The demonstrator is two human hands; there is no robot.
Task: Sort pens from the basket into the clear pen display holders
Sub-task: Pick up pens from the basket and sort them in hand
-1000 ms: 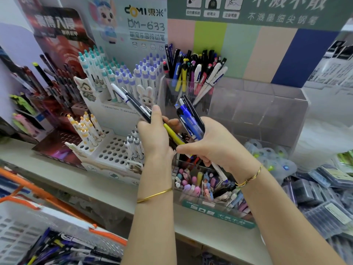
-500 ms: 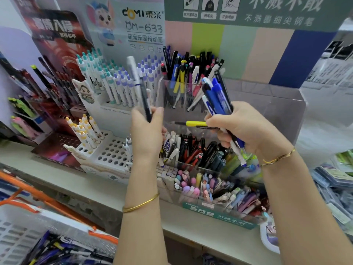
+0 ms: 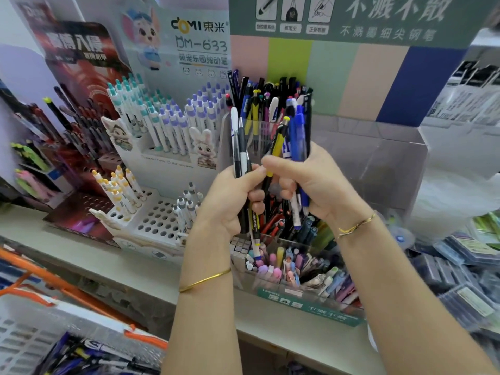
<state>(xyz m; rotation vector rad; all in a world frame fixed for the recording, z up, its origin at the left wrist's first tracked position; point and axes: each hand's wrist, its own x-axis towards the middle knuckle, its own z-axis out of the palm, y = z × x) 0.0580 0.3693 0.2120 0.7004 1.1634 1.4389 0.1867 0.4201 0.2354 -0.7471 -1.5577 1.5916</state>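
A pale shelf (image 3: 81, 253) runs across the frame from the left edge to the lower right. On it, from centre to right, stands a tiered clear holder (image 3: 378, 163); its back compartment at upper centre is packed with upright pens, and its front compartments below the hands hold darker and pastel ones. Just left of it is a white stand (image 3: 157, 220) with rows of holes, some filled with white pens. A white basket (image 3: 40, 328) with orange handles sits in the lower left corner, loose pens lying in it.

Both hands meet at centre frame, in front of the clear holder. The left hand (image 3: 230, 201) is curled around a few white and black pens (image 3: 238, 147) held upright. The right hand (image 3: 311, 182) grips a bunch of blue pens (image 3: 296, 136), also upright. Its thumb presses on a yellow and black pen (image 3: 277, 142) that slants down behind the left fingers.
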